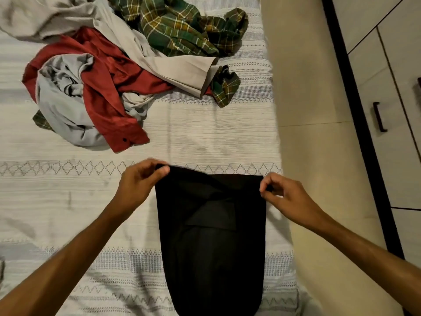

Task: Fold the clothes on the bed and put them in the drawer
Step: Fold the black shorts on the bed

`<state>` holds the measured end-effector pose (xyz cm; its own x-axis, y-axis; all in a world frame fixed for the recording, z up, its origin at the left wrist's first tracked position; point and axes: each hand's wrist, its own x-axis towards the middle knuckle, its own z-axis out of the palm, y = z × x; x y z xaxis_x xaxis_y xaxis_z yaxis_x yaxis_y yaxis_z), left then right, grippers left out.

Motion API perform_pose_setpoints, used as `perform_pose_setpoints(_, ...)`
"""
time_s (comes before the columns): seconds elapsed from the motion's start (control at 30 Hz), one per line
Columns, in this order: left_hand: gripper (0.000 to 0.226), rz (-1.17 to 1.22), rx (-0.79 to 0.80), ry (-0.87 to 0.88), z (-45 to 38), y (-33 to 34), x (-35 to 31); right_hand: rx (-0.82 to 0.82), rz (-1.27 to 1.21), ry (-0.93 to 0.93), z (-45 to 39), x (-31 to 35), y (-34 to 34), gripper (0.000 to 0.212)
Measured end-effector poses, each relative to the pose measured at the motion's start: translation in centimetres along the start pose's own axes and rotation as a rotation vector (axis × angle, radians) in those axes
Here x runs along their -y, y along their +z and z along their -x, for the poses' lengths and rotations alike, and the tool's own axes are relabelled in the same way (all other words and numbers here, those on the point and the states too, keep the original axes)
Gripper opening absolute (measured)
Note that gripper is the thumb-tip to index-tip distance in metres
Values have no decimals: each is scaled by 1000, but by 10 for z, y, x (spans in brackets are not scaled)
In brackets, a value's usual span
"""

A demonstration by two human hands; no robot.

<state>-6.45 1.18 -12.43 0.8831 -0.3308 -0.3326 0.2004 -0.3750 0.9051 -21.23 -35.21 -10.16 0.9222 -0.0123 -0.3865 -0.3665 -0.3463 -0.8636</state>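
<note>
Head view: black garment [211, 236] flat on bedspread [205, 133], far corners pinched between fingers of left hand [139, 181] and right hand [284, 195], likely to square the fold. Unfolded heap [102, 71] beyond; drawers [387, 124] right.

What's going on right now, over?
Left hand and right hand pinch black garment's far corners. Unfolded pile waits beyond. Nothing in the way.
</note>
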Motion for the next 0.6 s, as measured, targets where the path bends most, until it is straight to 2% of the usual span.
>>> perform_pose_setpoints(0.1,10,-86,-257,-62,-34,0,19,-70,-25,18,-33,3,6,26)
perform_pose_setpoints(0.17,14,-223,-328,-148,-52,-1,30,-80,-19,30,-50,7,9,33)
perform_pose_setpoints(0.2,18,-344,-349,-135,-57,1,33,-75,-9,31,-55,9,9,35)
perform_pose_setpoints(0.27,30,-550,-357,41,-60,7,30,-50,-7,32,-59,13,11,36)
perform_pose_setpoints(0.33,45,-549,-195,221,-54,25,10,-18,-4,22,-59,18,13,37)
perform_pose_setpoints(0.43,77,-586,310,387,-39,73,-26,73,89,-52,-53,28,15,42)
perform_pose_setpoints(0.47,80,-596,434,439,-33,90,-34,114,114,-78,-49,31,16,43)
perform_pose_setpoints(0.5,78,-571,513,454,-28,105,-40,153,126,-93,-46,34,18,42)
perform_pose_setpoints(0.6,54,-453,603,410,-24,121,-49,219,131,-109,-30,39,19,33)
